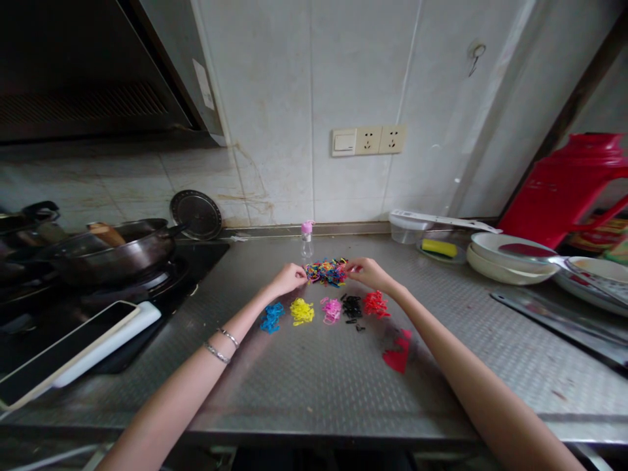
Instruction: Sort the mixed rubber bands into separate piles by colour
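A mixed heap of small multicoloured rubber bands (pixel 326 272) lies on the metal counter. My left hand (pixel 289 280) touches its left end with thumb and fingers pinched together. At the heap's right end, the fingers of my right hand (pixel 366 271) are also closed in a pinch. Whatever sits between the fingertips of either hand is too small to make out. Nearer to me, single-colour piles form a row: blue bands (pixel 271 318), yellow bands (pixel 301 312), pink bands (pixel 331 310), black bands (pixel 352 307) and red bands (pixel 375 304).
Behind the heap stands a small clear bottle (pixel 307 241) with a pink top. A torn red-and-clear packet (pixel 398 353) lies by my right forearm. Left are a phone (pixel 69 350) and a pan (pixel 132 252) on the stove; right, bowls (pixel 510 265), a knife (pixel 559 324) and a red thermos (pixel 564 183).
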A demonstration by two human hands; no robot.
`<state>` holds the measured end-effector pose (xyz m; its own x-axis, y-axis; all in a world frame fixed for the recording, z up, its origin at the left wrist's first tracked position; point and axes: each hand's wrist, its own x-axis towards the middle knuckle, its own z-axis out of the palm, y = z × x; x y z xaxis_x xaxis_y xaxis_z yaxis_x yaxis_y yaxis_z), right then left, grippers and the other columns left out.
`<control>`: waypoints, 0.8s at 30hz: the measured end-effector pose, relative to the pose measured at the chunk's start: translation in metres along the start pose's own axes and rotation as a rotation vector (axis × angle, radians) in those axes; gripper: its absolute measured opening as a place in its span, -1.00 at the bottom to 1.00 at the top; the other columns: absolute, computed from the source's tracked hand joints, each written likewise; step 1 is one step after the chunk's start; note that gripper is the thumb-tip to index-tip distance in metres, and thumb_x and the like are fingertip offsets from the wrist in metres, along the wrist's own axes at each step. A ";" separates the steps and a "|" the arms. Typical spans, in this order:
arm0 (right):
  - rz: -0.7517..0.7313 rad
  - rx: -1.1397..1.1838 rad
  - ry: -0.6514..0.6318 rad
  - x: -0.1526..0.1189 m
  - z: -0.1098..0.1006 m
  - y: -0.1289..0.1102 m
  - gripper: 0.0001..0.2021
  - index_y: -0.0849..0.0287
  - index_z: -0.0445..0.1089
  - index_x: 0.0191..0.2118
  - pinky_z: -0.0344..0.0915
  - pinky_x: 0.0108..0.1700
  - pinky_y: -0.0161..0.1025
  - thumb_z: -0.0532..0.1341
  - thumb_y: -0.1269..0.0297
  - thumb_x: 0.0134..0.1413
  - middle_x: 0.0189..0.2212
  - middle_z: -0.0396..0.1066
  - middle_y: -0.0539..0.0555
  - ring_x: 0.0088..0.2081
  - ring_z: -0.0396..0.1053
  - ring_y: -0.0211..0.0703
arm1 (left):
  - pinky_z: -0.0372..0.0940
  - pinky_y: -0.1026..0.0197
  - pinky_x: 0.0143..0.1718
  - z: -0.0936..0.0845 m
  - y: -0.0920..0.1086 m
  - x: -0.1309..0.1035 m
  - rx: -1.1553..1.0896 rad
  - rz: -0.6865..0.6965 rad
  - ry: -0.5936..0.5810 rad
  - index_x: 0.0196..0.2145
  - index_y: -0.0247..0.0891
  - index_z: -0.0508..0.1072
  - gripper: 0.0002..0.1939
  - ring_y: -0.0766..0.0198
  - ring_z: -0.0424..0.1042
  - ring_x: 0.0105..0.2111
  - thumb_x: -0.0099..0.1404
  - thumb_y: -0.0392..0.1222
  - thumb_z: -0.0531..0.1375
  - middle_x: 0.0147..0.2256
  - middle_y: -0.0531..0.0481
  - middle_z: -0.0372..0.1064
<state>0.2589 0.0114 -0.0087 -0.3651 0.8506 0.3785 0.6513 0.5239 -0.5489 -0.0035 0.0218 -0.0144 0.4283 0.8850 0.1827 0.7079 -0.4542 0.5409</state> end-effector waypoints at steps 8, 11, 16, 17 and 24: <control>-0.026 -0.023 -0.108 -0.003 0.008 0.000 -0.80 0.19 0.46 -0.42 0.17 -0.36 -0.39 0.12 0.43 -0.22 -0.48 0.43 -0.04 -0.45 0.29 -0.28 | 0.02 0.34 -0.56 0.004 0.006 -0.002 0.067 0.030 -0.011 -0.44 -0.36 0.49 -0.72 0.39 0.20 -0.62 0.05 -0.08 0.13 -0.64 0.04 0.30; -0.062 -0.034 -0.127 -0.003 0.010 -0.004 -0.78 0.19 0.46 -0.42 0.17 -0.33 -0.38 0.11 0.47 -0.23 -0.47 0.43 -0.03 -0.43 0.30 -0.28 | 0.02 0.35 -0.57 0.005 0.006 -0.002 0.060 0.030 -0.015 -0.44 -0.36 0.49 -0.72 0.39 0.20 -0.63 0.05 -0.07 0.13 -0.65 0.05 0.29; -0.085 -0.065 -0.148 -0.001 0.016 0.001 -0.76 0.18 0.46 -0.43 0.18 -0.30 -0.36 0.10 0.52 -0.26 -0.45 0.44 0.00 -0.38 0.32 -0.23 | 0.03 0.34 -0.55 0.004 0.006 -0.003 0.084 0.015 0.012 -0.44 -0.34 0.49 -0.74 0.39 0.20 -0.62 0.03 -0.08 0.15 -0.62 0.04 0.30; -0.085 -0.066 -0.148 -0.001 0.017 0.002 -0.75 0.18 0.46 -0.42 0.18 -0.29 -0.36 0.09 0.52 -0.26 -0.45 0.44 0.01 -0.38 0.32 -0.23 | 0.03 0.34 -0.54 0.004 0.007 -0.003 0.094 0.006 0.022 -0.44 -0.33 0.50 -0.75 0.38 0.21 -0.61 0.03 -0.09 0.16 -0.61 0.03 0.31; -0.087 -0.040 -0.130 -0.003 0.018 -0.001 -0.75 0.18 0.46 -0.41 0.18 -0.30 -0.36 0.07 0.50 -0.21 -0.45 0.43 0.00 -0.41 0.31 -0.25 | 0.07 0.34 -0.50 0.004 0.011 -0.004 0.133 -0.010 0.047 -0.45 -0.33 0.51 -0.78 0.37 0.23 -0.58 0.05 -0.13 0.14 -0.59 0.01 0.34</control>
<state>0.2476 0.0090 -0.0227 -0.5027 0.8020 0.3226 0.6386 0.5960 -0.4868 0.0049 0.0127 -0.0118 0.3962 0.8920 0.2177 0.7816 -0.4521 0.4298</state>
